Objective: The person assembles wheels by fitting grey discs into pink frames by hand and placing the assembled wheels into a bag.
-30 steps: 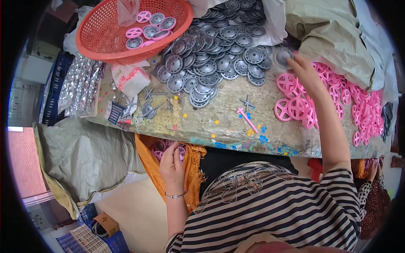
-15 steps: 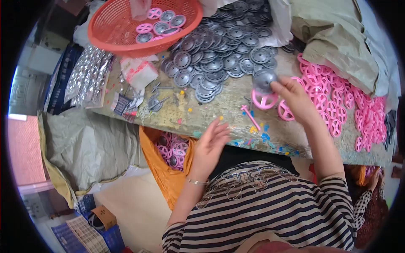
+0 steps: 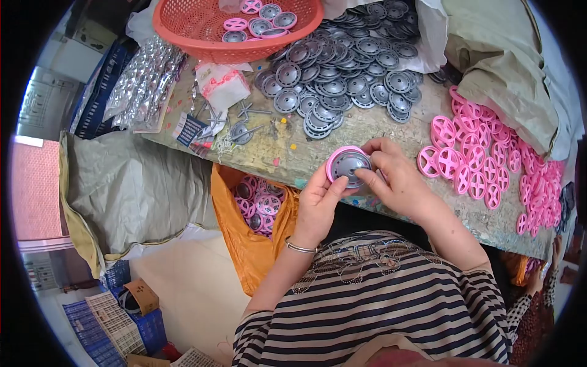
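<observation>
A grey disc (image 3: 348,164) sits inside a pink ring (image 3: 331,160), held between both hands in front of the table edge. My left hand (image 3: 318,205) is closed on the ring's lower left side, thumb on its face. On the right, my right hand (image 3: 394,177) grips the same piece, its thumb pressing on the grey disc and its fingers at the far rim. Grey discs (image 3: 333,85) lie heaped beyond the hands. Pink spoked wheels (image 3: 471,153) are piled on the table to the right.
A red basket (image 3: 183,37) holding joined pieces is at the back left. An orange bag (image 3: 257,275) of pink pieces hangs below the table edge (image 3: 244,156). Grey cross-shaped parts (image 3: 246,111) lie at the left. Another person's hand (image 3: 536,280) shows at far right.
The right hand has brought a grey disc and a pink wheel from the right side to the front. My left hand has left the orange bag and now grips the piece too.
</observation>
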A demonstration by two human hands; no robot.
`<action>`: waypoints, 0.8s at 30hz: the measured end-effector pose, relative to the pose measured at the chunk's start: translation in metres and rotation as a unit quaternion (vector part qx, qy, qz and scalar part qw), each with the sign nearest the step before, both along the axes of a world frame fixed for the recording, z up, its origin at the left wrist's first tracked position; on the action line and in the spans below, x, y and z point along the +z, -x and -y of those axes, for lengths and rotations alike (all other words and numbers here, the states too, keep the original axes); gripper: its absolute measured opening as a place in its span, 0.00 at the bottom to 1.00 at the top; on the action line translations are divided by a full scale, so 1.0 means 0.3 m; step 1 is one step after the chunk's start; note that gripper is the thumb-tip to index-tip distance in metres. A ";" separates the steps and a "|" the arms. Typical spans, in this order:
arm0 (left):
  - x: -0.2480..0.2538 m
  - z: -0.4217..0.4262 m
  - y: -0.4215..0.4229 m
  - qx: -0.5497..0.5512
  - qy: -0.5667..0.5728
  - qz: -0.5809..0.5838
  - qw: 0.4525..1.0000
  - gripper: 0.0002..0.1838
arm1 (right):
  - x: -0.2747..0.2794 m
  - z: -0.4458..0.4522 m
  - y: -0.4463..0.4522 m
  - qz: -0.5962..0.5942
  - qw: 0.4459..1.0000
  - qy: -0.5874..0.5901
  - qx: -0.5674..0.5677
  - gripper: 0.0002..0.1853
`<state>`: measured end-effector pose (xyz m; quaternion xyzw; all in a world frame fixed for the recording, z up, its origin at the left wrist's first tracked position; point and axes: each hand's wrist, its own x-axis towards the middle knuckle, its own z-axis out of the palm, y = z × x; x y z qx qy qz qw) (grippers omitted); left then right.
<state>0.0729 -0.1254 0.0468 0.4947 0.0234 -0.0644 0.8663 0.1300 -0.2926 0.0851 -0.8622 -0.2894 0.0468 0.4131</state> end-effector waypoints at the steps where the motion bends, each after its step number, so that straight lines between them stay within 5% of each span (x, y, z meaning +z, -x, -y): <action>1: 0.003 -0.005 0.000 -0.002 0.000 -0.002 1.000 0.21 | -0.004 -0.002 0.001 0.018 1.000 -0.007 -0.021 0.14; 3: 0.008 -0.014 0.004 -0.012 -0.002 -0.009 1.000 0.21 | -0.018 -0.008 0.006 0.051 0.996 -0.023 -0.066 0.16; 9: -0.022 -0.004 0.017 -0.034 -0.023 -0.007 0.999 0.20 | -0.048 -0.001 0.003 -0.421 0.883 -0.198 -0.057 0.16; 15: -0.037 0.011 0.038 0.017 -0.046 -0.014 0.999 0.22 | -0.099 -0.036 0.038 -0.309 0.930 -0.190 -0.060 0.14; 20: -0.029 -0.005 0.049 0.065 -0.098 -0.006 0.993 0.26 | -0.106 -0.010 0.033 -0.347 0.914 -0.205 -0.040 0.17; 22: -0.021 -0.089 0.072 0.102 -0.172 -0.064 0.978 0.28 | -0.078 0.052 -0.027 -0.145 0.981 -0.098 -0.085 0.18; 24: -0.103 -0.227 0.101 0.158 -0.323 0.049 0.932 0.29 | -0.080 0.165 -0.151 -0.043 0.986 -0.038 -0.156 0.18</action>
